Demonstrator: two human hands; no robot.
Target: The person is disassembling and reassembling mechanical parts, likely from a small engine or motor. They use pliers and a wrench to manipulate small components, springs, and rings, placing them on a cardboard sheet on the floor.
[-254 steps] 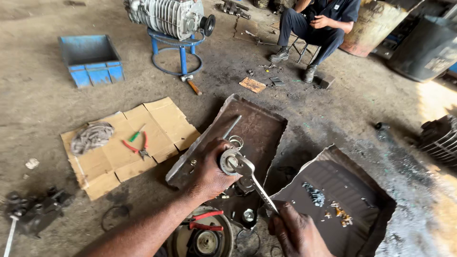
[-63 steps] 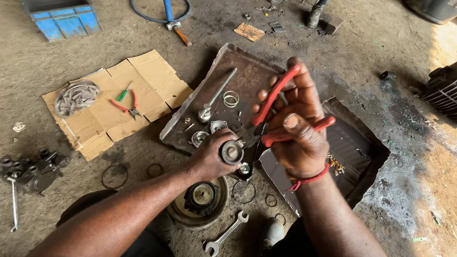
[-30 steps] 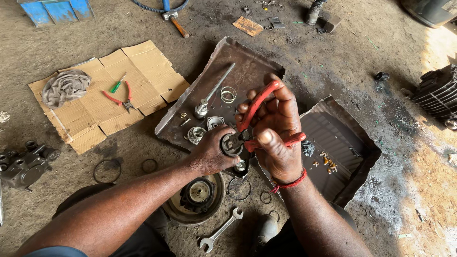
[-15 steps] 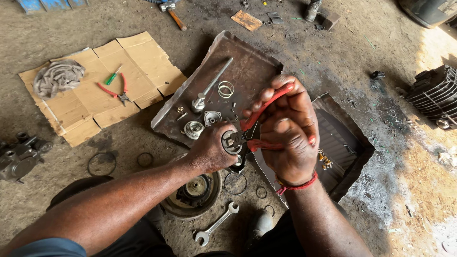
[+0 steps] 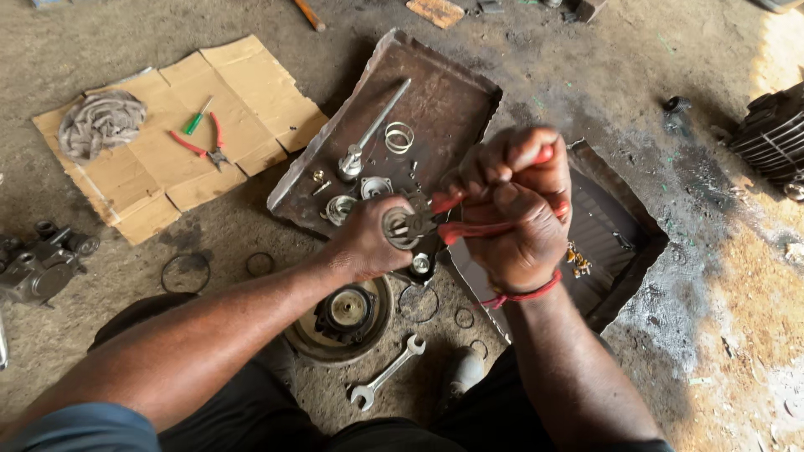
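Observation:
My left hand (image 5: pixel 367 241) grips a small round metal part (image 5: pixel 399 227) held over the ground. My right hand (image 5: pixel 517 205) squeezes red-handled pliers (image 5: pixel 456 228), whose jaws reach into the face of that part. Both hands meet above the near edge of a rusty metal tray (image 5: pixel 444 92). The tray holds a long metal shaft (image 5: pixel 373 129), rings (image 5: pixel 399 136) and small round parts. Below my hands lie a round hub-like part (image 5: pixel 345 311) and a spanner (image 5: pixel 387 383) on the floor.
Flattened cardboard (image 5: pixel 243 92) at the left carries a grey rag (image 5: pixel 100 122), a green screwdriver and red pliers (image 5: pixel 205 145). A second metal tray (image 5: pixel 615 243) sits at the right, a finned engine cylinder (image 5: pixel 775 138) at the far right, an engine casting (image 5: pixel 38 264) at the left. Rubber rings lie on the dirt.
My right hand put down the spanner and took up the red pliers, then brought them down onto the part in my left hand. The handles have closed together.

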